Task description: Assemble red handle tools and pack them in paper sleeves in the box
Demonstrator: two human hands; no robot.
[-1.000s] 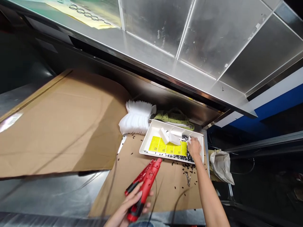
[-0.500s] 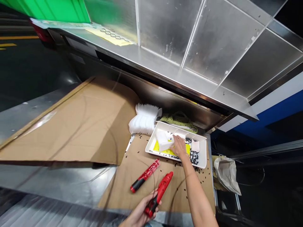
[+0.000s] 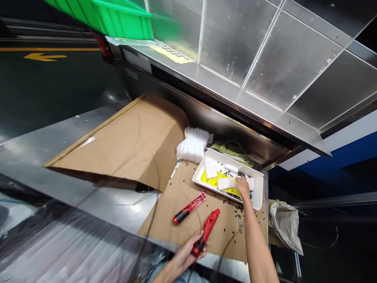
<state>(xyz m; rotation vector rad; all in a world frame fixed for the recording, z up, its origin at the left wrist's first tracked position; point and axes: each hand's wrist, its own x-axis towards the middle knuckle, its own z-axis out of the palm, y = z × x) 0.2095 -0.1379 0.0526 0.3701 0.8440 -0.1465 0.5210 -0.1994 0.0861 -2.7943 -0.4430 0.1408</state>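
Observation:
My left hand (image 3: 188,253) is wrapped round the grip of a red electric screwdriver (image 3: 207,230) that points up over the brown cardboard sheet (image 3: 182,220). My right hand (image 3: 243,186) reaches into a white tray (image 3: 259,196) and its fingers are closed among the small black screws (image 3: 250,193), beside a white pad (image 3: 226,183) lying on a yellow label sheet (image 3: 215,180). What the fingers hold is too small to make out. A second red and black tool (image 3: 190,207) lies on the cardboard left of the tray.
A stack of white foam pieces (image 3: 193,145) sits behind the tray. A large folded cardboard panel (image 3: 126,145) covers the left of the steel bench. Loose black screws dot the cardboard. A crumpled bag (image 3: 287,226) hangs at the right. A green bin (image 3: 118,17) is above.
My right hand has moved from the tray's middle to its right part among the screws. The view has swung left and up; my left hand still holds the red screwdriver.

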